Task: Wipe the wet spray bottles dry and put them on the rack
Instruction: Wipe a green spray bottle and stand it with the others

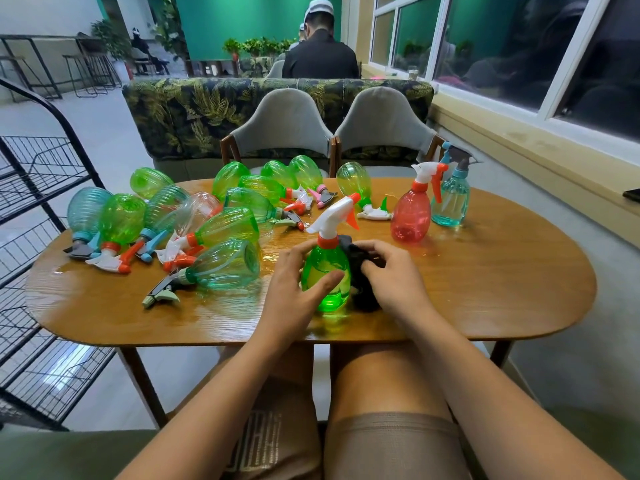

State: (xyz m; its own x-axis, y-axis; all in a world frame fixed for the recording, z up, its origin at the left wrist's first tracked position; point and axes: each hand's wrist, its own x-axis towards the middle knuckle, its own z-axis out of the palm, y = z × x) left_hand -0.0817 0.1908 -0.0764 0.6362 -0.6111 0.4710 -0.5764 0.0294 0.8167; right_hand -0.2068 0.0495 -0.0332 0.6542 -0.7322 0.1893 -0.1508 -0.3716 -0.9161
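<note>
A green spray bottle (327,271) with a white and orange trigger head stands upright near the front middle of the wooden table (485,292). My left hand (294,282) grips its left side, thumb across the front. My right hand (391,271) holds a black cloth (360,271) against the bottle's right side. Several green, teal and clear spray bottles (221,233) lie on their sides across the left and back of the table. A black wire rack (38,209) stands to the left of the table.
A red bottle (412,209) and a teal bottle (450,199) stand upright at the back right. Water glistens on the tabletop around the lying bottles. Two grey chairs (284,129) face me across the table. A person sits beyond with their back to me.
</note>
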